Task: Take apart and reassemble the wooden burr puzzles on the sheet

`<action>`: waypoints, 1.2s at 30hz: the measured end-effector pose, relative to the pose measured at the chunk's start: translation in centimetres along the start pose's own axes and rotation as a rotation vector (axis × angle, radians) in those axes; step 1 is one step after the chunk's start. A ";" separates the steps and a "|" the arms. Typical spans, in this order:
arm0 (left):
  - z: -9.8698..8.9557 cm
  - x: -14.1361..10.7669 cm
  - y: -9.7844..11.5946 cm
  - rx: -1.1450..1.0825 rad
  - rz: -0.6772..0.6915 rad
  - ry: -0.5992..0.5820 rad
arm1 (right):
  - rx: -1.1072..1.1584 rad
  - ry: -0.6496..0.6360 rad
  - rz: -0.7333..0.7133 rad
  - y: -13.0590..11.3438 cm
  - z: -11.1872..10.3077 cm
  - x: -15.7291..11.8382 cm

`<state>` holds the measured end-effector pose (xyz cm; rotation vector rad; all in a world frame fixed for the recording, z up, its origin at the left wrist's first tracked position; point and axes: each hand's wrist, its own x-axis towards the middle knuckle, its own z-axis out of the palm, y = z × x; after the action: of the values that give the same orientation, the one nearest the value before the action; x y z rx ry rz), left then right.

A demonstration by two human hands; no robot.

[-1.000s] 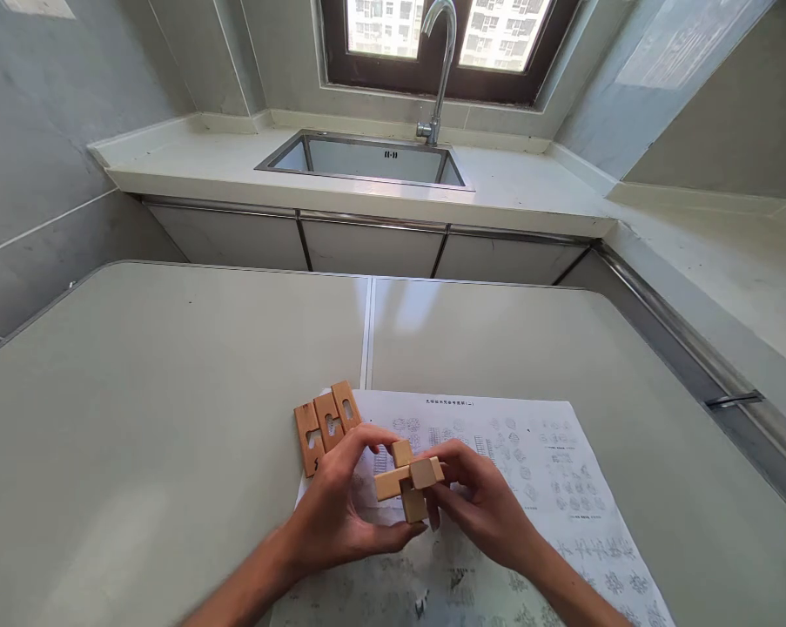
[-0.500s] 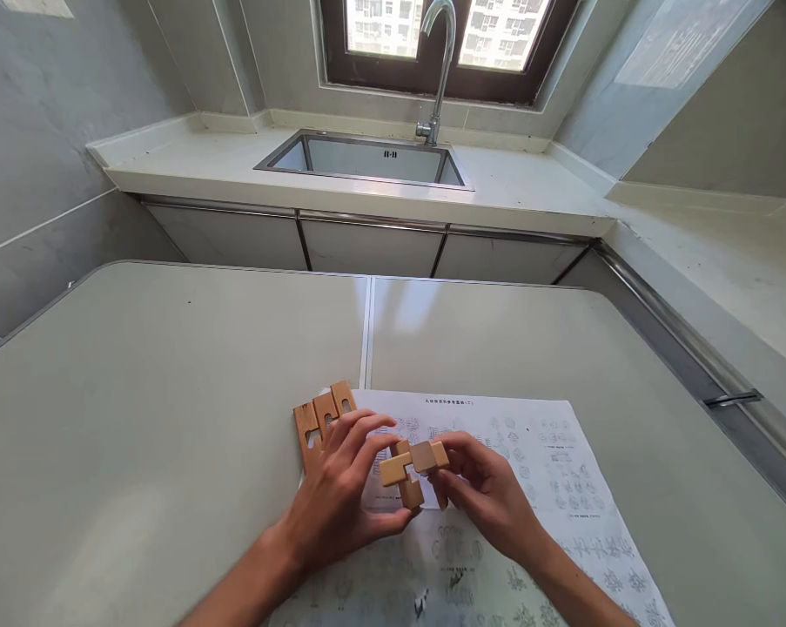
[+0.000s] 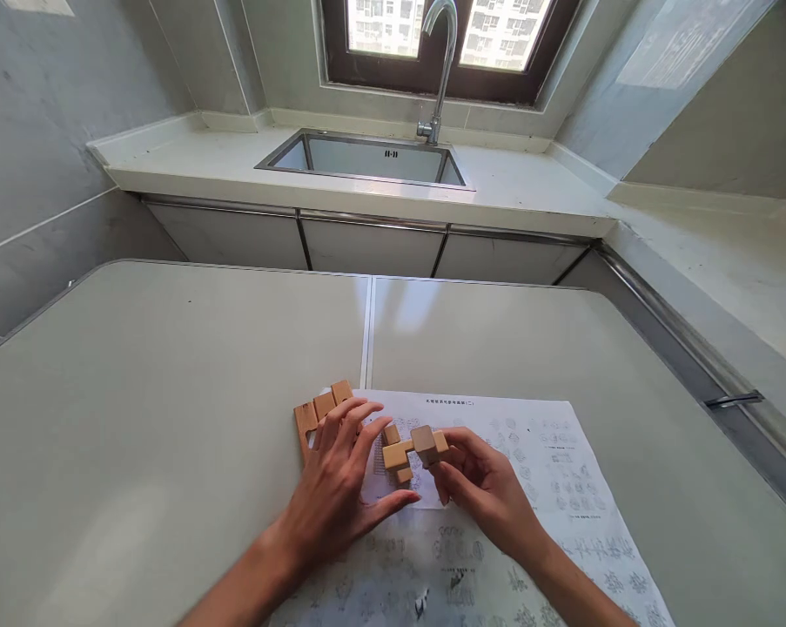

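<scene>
A small wooden burr puzzle [image 3: 398,455] of interlocked light-brown pieces is held above a printed sheet [image 3: 497,488]. My right hand [image 3: 480,483] pinches it at its right end between thumb and fingers. Around its left side my left hand [image 3: 340,475] is spread, thumb and fingers apart, and it does not appear to grip the puzzle. Behind the left fingers lies a notched wooden piece [image 3: 305,421] with slots, partly covered by that hand. Diagrams of puzzle shapes cover the sheet, too small to read.
A pale table [image 3: 171,392] with a centre seam [image 3: 366,331] carries everything. Beyond it stands a white counter [image 3: 516,178] with a sink [image 3: 366,157] and a tall faucet [image 3: 441,70] under a window. Another counter [image 3: 725,252] runs along the right.
My left fingers and thumb have opened away from the puzzle, which they touched before. The puzzle has turned slightly in my right hand.
</scene>
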<state>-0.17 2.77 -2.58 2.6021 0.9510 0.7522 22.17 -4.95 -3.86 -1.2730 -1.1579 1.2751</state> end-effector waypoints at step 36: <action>-1.3 1.4 -1.5 0.194 0.060 0.345 | -0.289 0.165 0.032 -0.7 0.6 0.3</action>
<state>-0.77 4.88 -1.62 2.7293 1.0902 1.2100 21.62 -4.61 -3.21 -1.5830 -1.2369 1.0275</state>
